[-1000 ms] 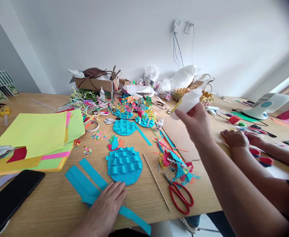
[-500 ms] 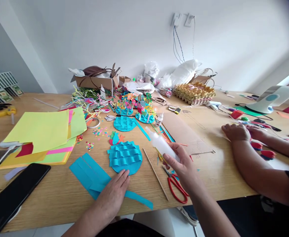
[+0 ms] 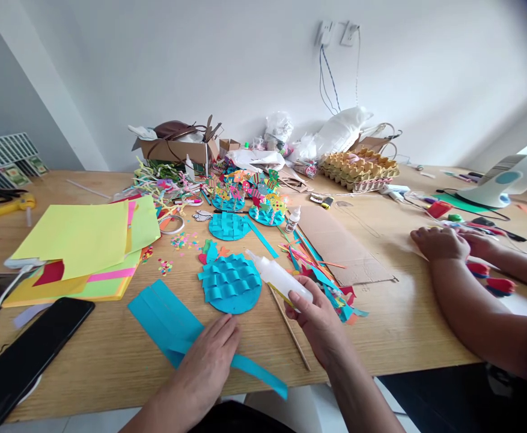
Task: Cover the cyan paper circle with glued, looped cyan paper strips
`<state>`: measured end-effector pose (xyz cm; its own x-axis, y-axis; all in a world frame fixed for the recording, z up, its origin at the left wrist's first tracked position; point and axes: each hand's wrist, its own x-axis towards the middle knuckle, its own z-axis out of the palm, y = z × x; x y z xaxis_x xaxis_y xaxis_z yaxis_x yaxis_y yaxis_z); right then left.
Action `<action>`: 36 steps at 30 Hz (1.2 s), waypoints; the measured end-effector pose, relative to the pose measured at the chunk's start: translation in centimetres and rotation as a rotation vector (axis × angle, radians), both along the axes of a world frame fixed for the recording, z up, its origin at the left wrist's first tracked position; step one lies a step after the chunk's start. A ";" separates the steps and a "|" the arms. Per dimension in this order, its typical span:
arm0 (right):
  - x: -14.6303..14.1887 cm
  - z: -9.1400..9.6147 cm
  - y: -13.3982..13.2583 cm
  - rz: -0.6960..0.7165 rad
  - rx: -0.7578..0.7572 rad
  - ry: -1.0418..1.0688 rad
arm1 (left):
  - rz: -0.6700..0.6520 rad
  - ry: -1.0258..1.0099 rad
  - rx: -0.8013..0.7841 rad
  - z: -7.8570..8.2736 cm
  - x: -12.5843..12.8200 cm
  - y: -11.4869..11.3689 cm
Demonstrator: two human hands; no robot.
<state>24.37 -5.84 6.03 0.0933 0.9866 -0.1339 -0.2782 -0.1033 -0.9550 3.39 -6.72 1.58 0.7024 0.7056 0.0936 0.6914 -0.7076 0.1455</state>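
Observation:
My right hand (image 3: 319, 319) is closed around a white glue bottle (image 3: 285, 281). The bottle is tilted with its narrow nozzle pointing up-left, over the upper right edge of a blue paper disc (image 3: 231, 282). Curled blue strips cover much of that disc in wavy rows, while its lower part is flat. My left hand (image 3: 209, 355) lies flat across blue paper strips (image 3: 166, 316), its fingertips by the disc's lower edge. One loose strip (image 3: 261, 373) extends to the right from beneath this hand. A thin wooden stick (image 3: 290, 331) rests between my hands.
Coloured paper sheets (image 3: 74, 237) and a black phone (image 3: 33, 355) lie at left. Behind the disc are finished-looking blue pieces (image 3: 229, 226) and a small bottle (image 3: 292, 219). Cardboard (image 3: 339, 246) and paper scraps (image 3: 335, 288) lie at right, beside another person's arms (image 3: 470, 288).
My right hand has brought the glue bottle left and down, its nozzle now over the disc's edge. The red-handled scissors no longer show. My left hand has stayed almost still.

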 end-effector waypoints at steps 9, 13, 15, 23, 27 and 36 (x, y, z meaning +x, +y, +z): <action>-1.3 -2.0 1.1 -0.040 -0.003 0.145 | 0.155 -0.061 -0.122 0.7 -4.8 -0.9; -2.1 -2.6 1.3 -0.068 0.001 0.164 | 0.179 -0.062 -0.185 0.2 -4.6 -1.3; -2.4 -2.6 1.2 -0.066 -0.005 0.168 | 0.164 -0.108 -0.178 0.3 -4.2 -1.7; -3.4 -2.3 0.4 -0.039 -0.003 0.043 | -0.034 -0.402 -0.242 1.5 -0.6 -1.8; -3.7 -2.2 -0.4 -0.091 0.030 -0.084 | -0.084 -0.470 -0.271 2.1 0.9 -1.0; -4.1 -2.6 -1.6 -0.150 0.036 0.011 | -0.091 -0.567 -0.348 2.2 1.4 -1.4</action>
